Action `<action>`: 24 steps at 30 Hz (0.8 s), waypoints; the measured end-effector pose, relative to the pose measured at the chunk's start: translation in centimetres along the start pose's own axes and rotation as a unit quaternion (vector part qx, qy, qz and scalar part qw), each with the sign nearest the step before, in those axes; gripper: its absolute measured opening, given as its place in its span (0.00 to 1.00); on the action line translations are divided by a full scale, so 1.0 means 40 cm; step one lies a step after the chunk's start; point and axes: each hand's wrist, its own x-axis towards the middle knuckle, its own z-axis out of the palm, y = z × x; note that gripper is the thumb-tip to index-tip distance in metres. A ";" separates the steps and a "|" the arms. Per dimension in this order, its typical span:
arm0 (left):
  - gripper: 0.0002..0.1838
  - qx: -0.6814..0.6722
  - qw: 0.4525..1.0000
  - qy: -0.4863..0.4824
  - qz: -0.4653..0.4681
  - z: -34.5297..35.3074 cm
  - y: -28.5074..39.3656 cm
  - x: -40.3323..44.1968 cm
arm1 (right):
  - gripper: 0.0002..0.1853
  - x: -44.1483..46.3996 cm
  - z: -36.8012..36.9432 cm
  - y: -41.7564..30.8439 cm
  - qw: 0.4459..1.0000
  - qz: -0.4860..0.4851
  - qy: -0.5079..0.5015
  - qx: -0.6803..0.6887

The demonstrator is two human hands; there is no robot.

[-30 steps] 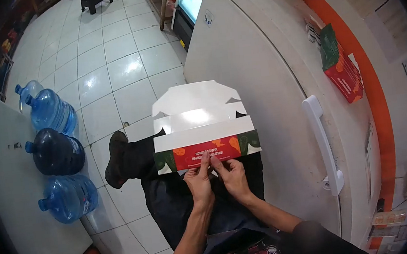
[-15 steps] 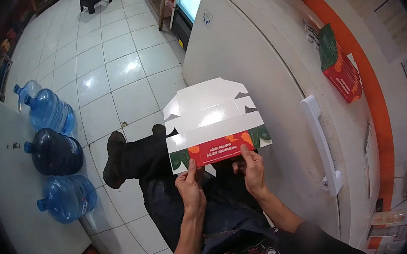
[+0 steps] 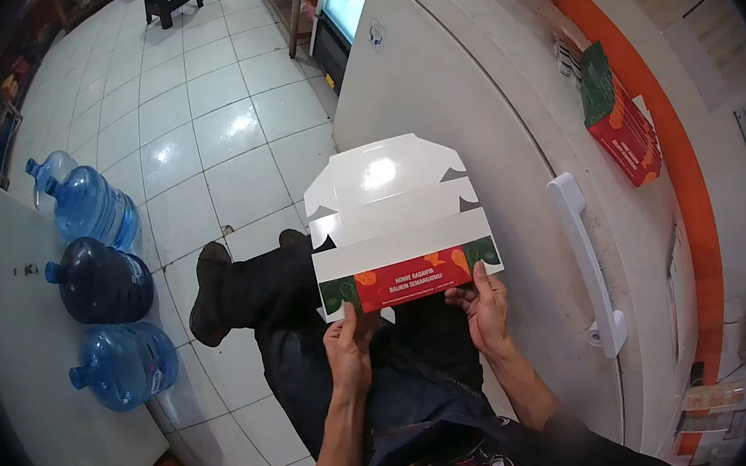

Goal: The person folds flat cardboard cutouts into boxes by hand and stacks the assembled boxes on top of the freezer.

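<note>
A partly folded cardboard box (image 3: 395, 231) is held over my lap, its glossy white inside facing up. Along its near edge runs a red and green printed panel with white lettering. My left hand (image 3: 348, 348) pinches the near left corner, thumb on top of the print. At the near right corner, my right hand (image 3: 487, 312) grips the same panel, thumb on top and fingers curled beneath. Slits and small flaps show on both sides of the white part. The underside of the box is hidden.
On my right is a white fridge or freezer with a white handle (image 3: 590, 266); printed red and green boxes (image 3: 621, 119) lie on it. Several large water jugs (image 3: 106, 278) line the left. A dark stool (image 3: 171, 1) stands far back on the tiled floor (image 3: 171, 189).
Both hands have slid further apart toward the panel's corners, the right hand moving right. The box has shifted slightly right, and its far flap appears more raised.
</note>
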 end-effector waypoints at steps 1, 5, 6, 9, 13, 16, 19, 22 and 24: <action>0.22 0.003 1.000 0.012 0.004 -0.013 -0.004 0.005 | 0.25 0.001 -0.007 0.001 1.000 0.006 0.001 -0.005; 0.22 0.038 0.999 0.018 0.012 -0.006 0.014 0.004 | 0.22 -0.005 -0.010 -0.025 1.000 0.018 0.023 -0.008; 0.22 0.049 0.999 0.011 0.010 -0.015 0.013 0.004 | 0.21 0.000 -0.022 -0.028 1.000 0.007 0.015 -0.016; 0.26 0.079 0.997 -0.001 0.010 -0.048 0.023 0.005 | 0.18 0.012 -0.065 -0.040 0.999 -0.010 -0.005 -0.030; 0.38 -0.011 1.000 0.004 -0.020 -0.037 0.106 -0.015 | 0.17 0.001 -0.109 -0.054 0.999 0.001 -0.036 -0.038; 0.44 -0.025 0.998 0.009 -0.053 -0.051 0.140 0.006 | 0.17 -0.006 -0.127 -0.067 0.995 0.021 -0.058 -0.077; 0.41 0.016 0.997 0.004 -0.072 -0.054 0.155 0.025 | 0.18 -0.010 -0.146 -0.071 0.989 0.035 -0.090 -0.113; 0.37 0.070 0.994 0.005 -0.085 -0.045 0.166 0.039 | 0.19 -0.010 -0.168 -0.071 0.984 0.041 -0.115 -0.129; 0.33 0.086 0.992 0.013 -0.091 -0.035 0.180 0.037 | 0.22 -0.013 -0.172 -0.074 0.981 0.041 -0.122 -0.143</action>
